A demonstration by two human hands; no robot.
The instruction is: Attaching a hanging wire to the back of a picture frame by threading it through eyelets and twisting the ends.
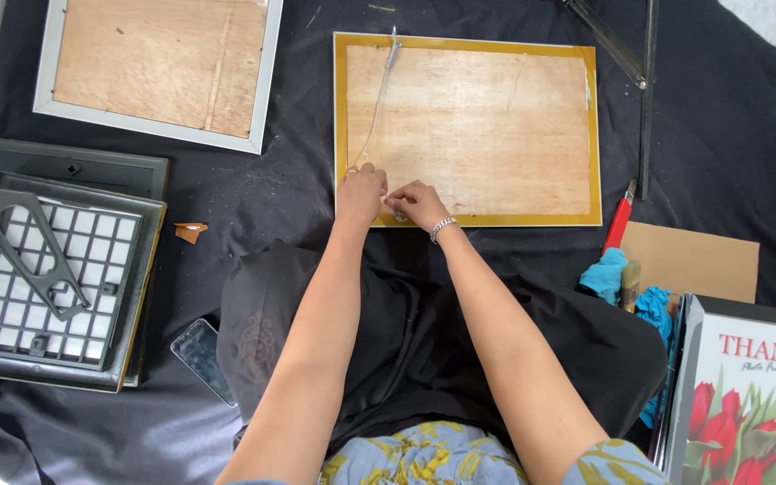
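Floral shirt (424, 454), hands (390, 199) on gold frame (467, 43) w/ wire (377, 99), phone (204, 355) nr.

Both hands, left hand (361, 193) and right hand (417, 203), pinching wire (379, 99) at gold-edged frame back (469, 126).

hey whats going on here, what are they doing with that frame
A person sits on a black cloth with a gold-edged picture frame lying face down, its wooden backing up. Both hands meet at the frame's near edge: the left hand and the right hand pinch something small there, too small to make out. A thin wire runs from that spot up to the far edge. A second frame lies at upper left, a stack of dark frames at left, and a phone near the knee.
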